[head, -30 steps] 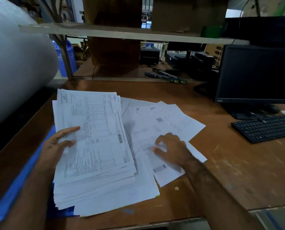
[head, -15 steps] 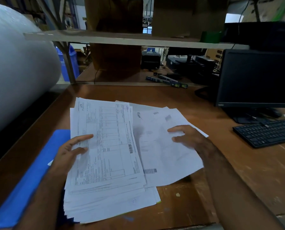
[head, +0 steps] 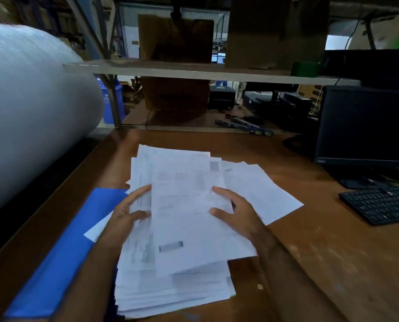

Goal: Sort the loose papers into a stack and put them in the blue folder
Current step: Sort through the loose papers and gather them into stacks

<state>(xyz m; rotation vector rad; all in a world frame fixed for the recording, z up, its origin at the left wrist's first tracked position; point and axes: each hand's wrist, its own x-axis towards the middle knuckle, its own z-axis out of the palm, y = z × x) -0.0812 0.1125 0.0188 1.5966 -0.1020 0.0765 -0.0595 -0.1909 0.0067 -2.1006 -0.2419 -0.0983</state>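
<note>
A thick stack of printed papers [head: 170,289] lies on the brown desk in front of me, partly over the blue folder [head: 59,256] at the left. My left hand [head: 130,211] grips the stack's left edge, thumb on top. My right hand [head: 232,213] pinches the right edge of a white sheet [head: 189,219] that lies across the top of the stack. A few loose sheets [head: 266,194] lie spread on the desk just right of the stack, partly under my right hand.
A large white roll [head: 31,108] fills the left side. A black monitor [head: 365,126] and keyboard [head: 384,203] stand at the right. A shelf [head: 194,70] with cardboard boxes runs above the desk's back edge. Bare desk [head: 333,263] shows at the right front.
My right hand lifted a sheet from the loose papers at the right and carried it left onto the top of the stack. My left hand kept its hold on the stack's edge.
</note>
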